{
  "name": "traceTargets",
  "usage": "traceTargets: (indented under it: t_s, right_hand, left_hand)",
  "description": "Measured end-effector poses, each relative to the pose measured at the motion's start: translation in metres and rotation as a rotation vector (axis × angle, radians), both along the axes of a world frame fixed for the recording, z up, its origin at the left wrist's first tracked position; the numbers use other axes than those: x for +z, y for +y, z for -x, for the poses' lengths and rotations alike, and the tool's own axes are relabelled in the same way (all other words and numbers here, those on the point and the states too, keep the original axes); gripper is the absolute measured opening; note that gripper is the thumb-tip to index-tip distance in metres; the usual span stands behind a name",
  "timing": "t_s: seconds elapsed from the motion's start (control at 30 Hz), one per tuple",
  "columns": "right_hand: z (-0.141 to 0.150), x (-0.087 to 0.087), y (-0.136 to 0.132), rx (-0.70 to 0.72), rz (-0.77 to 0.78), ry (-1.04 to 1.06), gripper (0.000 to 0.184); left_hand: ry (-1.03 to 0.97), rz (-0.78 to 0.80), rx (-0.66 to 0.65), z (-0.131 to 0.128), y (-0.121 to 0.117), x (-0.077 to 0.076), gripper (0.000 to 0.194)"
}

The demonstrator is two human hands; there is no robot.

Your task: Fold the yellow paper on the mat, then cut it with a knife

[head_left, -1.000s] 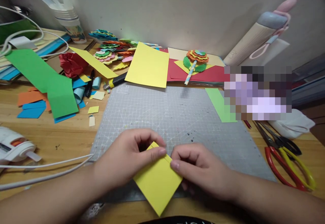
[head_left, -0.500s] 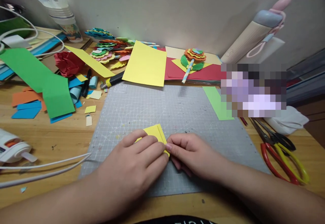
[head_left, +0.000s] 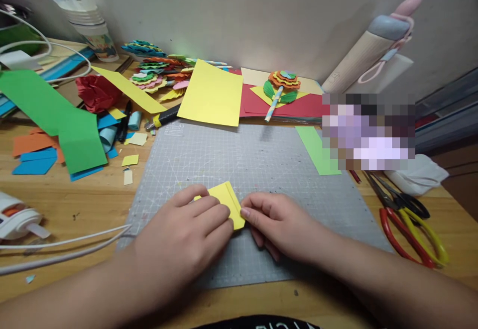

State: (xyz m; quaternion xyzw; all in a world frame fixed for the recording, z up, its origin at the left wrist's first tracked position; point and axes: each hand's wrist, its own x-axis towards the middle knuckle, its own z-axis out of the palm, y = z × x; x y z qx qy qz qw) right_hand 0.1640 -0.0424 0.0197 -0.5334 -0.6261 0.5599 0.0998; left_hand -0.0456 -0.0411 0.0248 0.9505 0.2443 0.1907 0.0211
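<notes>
Holding folded yellow paper (head_left: 224,193) over the gray cutting mat (head_left: 231,155) on the desk (head_left: 93,189), with left hand (head_left: 182,234) laid across its left part, loosely curled and of indeterminable grip underneath, and with right hand (head_left: 280,219) closed in a thumb-and-finger pinch at the right edge.

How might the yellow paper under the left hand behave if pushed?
The yellow paper looks thin, so probably light. It may slide easily across the flat cutting mat, and could bend along its visible crease.
</notes>
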Motion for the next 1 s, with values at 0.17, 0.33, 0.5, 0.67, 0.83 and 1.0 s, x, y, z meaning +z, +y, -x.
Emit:
traceTargets:
  t_s: [0.17, 0.33, 0.5, 0.67, 0.83, 1.0]
  right_hand:
    - [-0.013, -0.001, -0.002, 0.170, -0.592, -0.001, 0.016]
    - [-0.021, -0.002, 0.000, 0.531, -0.865, 0.021, 0.029]
    - [-0.022, -0.003, 0.000, 0.649, -0.909, -0.056, 0.033]
    - [-0.026, -0.004, 0.003, 0.672, -0.910, -0.043, 0.037]
    - [-0.028, -0.006, 0.006, 0.680, -0.903, -0.051, 0.042]
    - [-0.027, -0.004, 0.007, 0.680, -0.894, -0.055, 0.042]
  left_hand:
    - [0.060, -0.021, 0.009, 0.003, 0.001, 0.001, 0.028]
    - [0.119, 0.023, -0.002, 0.000, -0.004, 0.002, 0.026]
    - [0.167, 0.019, -0.005, -0.002, -0.006, -0.004, 0.026]
    - [0.110, 0.065, -0.006, -0.002, -0.005, -0.006, 0.031]
    - [0.057, 0.170, 0.065, -0.002, -0.001, -0.005, 0.028]
    - [0.024, 0.272, 0.064, -0.002, 0.001, -0.004, 0.020]
